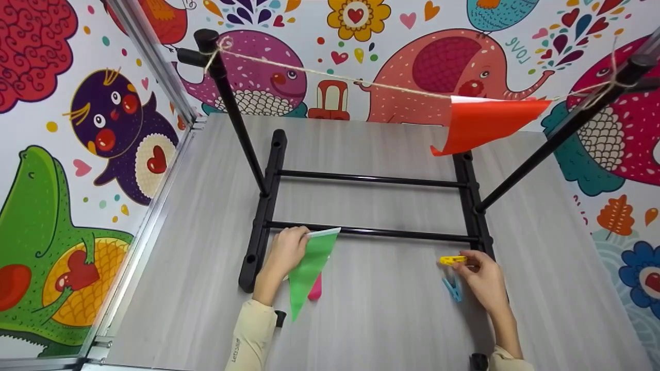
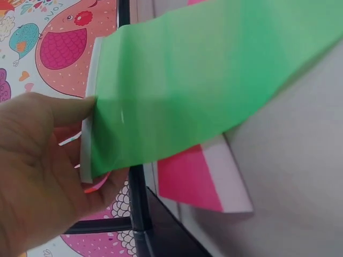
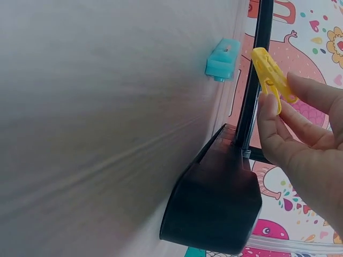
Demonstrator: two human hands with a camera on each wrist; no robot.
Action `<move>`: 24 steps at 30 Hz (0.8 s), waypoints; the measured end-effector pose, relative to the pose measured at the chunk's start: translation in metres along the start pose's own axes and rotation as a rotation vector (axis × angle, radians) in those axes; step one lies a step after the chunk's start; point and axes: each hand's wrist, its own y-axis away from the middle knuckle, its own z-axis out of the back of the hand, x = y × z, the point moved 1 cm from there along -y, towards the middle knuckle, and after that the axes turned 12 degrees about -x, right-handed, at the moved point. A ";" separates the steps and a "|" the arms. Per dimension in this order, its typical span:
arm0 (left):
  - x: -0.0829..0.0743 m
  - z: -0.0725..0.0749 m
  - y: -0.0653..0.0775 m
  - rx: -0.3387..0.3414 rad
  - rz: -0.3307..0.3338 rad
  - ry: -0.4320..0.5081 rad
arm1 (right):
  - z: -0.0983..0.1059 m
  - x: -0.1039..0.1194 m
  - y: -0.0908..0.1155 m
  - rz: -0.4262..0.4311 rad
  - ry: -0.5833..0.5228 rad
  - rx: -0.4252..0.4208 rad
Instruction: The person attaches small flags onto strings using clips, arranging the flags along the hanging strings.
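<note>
My left hand (image 1: 290, 248) pinches a green triangular pennant (image 1: 312, 264) by its white folded top edge, thumb on the near side in the left wrist view. The pennant's point hangs down over a pink pennant (image 2: 193, 176) on the table, which it partly hides. Between thumb and fingertips, my right hand (image 1: 483, 278) holds a yellow clothespin (image 3: 270, 75) by its handle end. Just below it a blue clothespin (image 1: 452, 289) lies on the table. An orange pennant (image 1: 484, 123) hangs from a string (image 1: 330, 72) toward the right post.
A black frame stands on the grey table (image 1: 381, 314), with two crossbars (image 1: 371, 179) and upright left (image 1: 237, 113) and right (image 1: 551, 139) posts. The string is tied between the post tops. Cartoon-printed walls (image 1: 356, 56) enclose the back and sides.
</note>
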 end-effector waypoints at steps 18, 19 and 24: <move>-0.013 0.008 -0.007 -0.058 0.000 0.081 | 0.002 0.004 0.002 -0.034 -0.048 -0.031; -0.014 0.008 -0.007 -0.069 -0.007 0.080 | 0.002 0.004 0.002 -0.033 -0.051 -0.038; -0.016 0.009 -0.009 -0.142 -0.016 0.064 | 0.003 0.004 0.002 -0.015 -0.057 -0.075</move>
